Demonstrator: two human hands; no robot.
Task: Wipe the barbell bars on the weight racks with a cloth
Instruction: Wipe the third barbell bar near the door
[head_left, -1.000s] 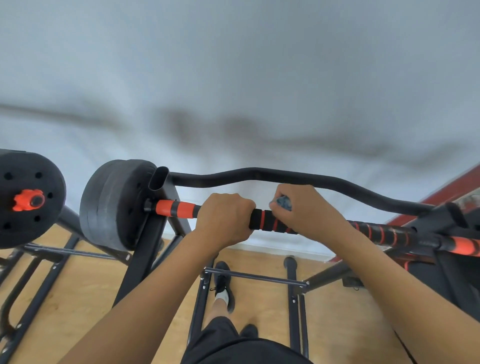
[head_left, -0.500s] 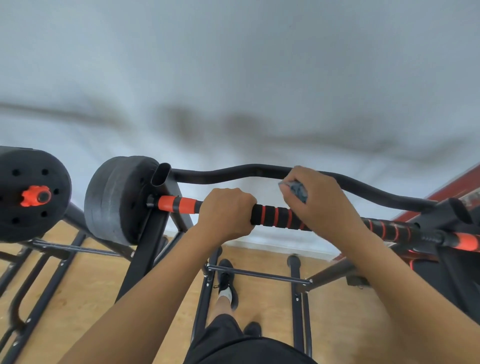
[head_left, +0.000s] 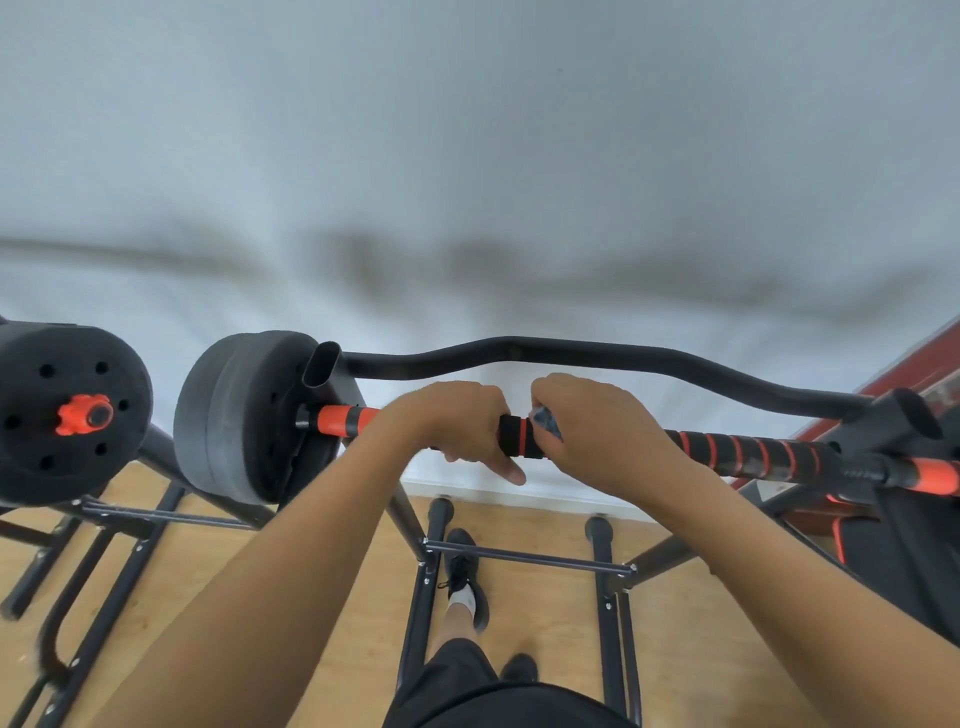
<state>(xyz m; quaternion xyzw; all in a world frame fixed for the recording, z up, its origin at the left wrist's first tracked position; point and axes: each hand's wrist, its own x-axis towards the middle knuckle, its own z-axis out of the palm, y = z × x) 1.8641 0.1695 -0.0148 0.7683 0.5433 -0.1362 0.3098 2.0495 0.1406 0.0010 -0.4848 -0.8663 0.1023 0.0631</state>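
Note:
A black and orange barbell bar (head_left: 753, 454) lies across a black rack at chest height, with a black weight plate (head_left: 234, 421) on its left end. My left hand (head_left: 457, 421) grips the bar near its middle, one finger pointing down. Close to its right, my right hand (head_left: 602, 434) wraps a blue-grey cloth (head_left: 544, 422) round the bar. Only a small fold of the cloth shows between thumb and fingers.
A curved black bar (head_left: 571, 353) runs behind the barbell. A second plate with an orange collar (head_left: 83, 413) stands at the far left. Black rack legs and crossbars (head_left: 524, 558) stand on the wooden floor around my feet. A red and black bench (head_left: 893, 525) sits at right.
My right hand with the cloth has slid left along the bar, back towards my left hand. The left hand keeps its grip in the same place.

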